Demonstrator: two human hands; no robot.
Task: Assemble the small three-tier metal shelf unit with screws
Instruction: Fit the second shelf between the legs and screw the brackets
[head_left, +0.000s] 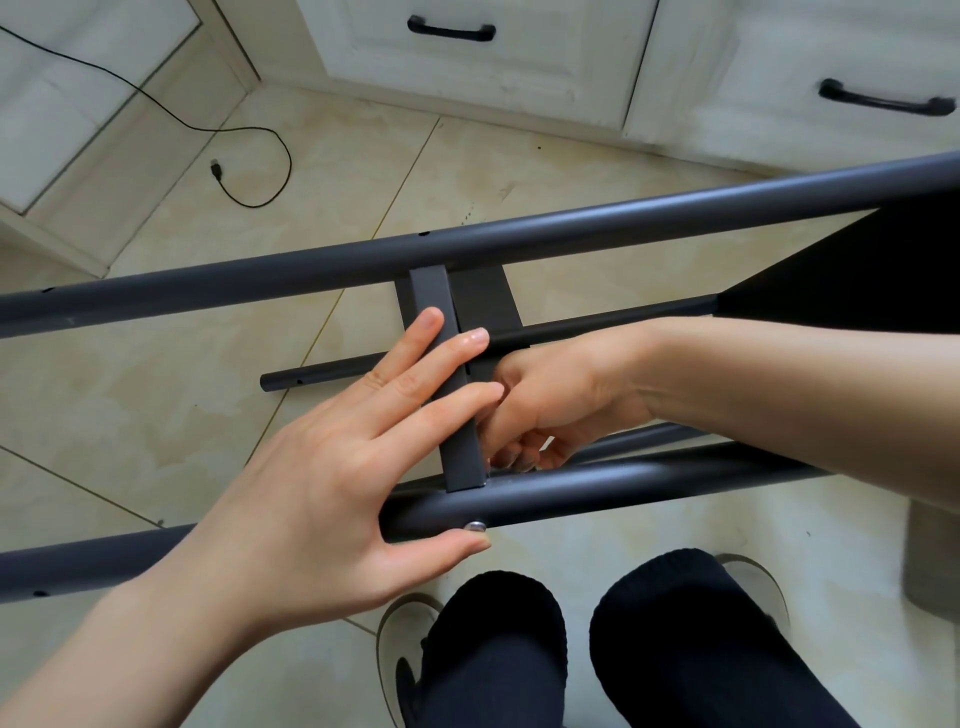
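Two knees in dark trousers (571, 649) fill the near edge, with pale shoes (400, 629) on the tiled floor (156, 415) beneath them; just beyond, the near grey tube (649, 486) of the shelf frame runs left to right across the view, a silver screw head (475, 526) showing on its near side; the left hand (322, 493) lies spread over this joint, fingers straight and apart, three of them resting flat on the flat crossbar (447, 374) that spans from the near tube to the far tube (467, 244), while the thumb (447, 545) stretches along under the near tube with its tip just beside the screw head; the right hand (556, 400) comes in from the right, on the right of the crossbar and partly hidden behind it, its fingers curled down toward the corner where crossbar meets near tube; whether they pinch anything there I cannot tell, since the crossbar and the left fingers stand in the way; a dark shelf panel (857, 265) fills the gap between the tubes at the right; lower down, a thinner tube (322, 376) lies on the floor with its open end to the left, passing behind the hands; farther off stand white cabinets (493, 67) with black drawer handles (451, 28), and a black cable (249, 156) trails over the floor at far left, ending in a plug.
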